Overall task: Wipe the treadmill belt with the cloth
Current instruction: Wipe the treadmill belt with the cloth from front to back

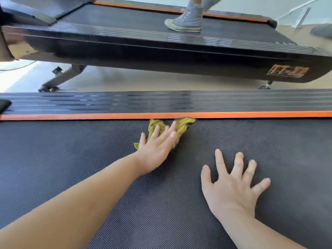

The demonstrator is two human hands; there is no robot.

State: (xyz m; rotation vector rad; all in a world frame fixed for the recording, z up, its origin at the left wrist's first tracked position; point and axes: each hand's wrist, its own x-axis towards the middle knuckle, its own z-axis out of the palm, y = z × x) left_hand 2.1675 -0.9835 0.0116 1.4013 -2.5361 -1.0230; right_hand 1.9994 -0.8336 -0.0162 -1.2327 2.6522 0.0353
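Belt (71, 159) of near treadmill fills foreground, dark and fine-textured. Right hand (231, 187) lies flat on it, fingers straight and spread, holding nothing. Left hand (156, 150), farther out, presses yellow-green cloth (183, 124) down with fingers extended. Cloth is crumpled, its far edge touching orange strip (251, 115). Beyond: ribbed side rail (161, 102), then second treadmill (161, 54) with grey sneaker (186, 22) on its deck.
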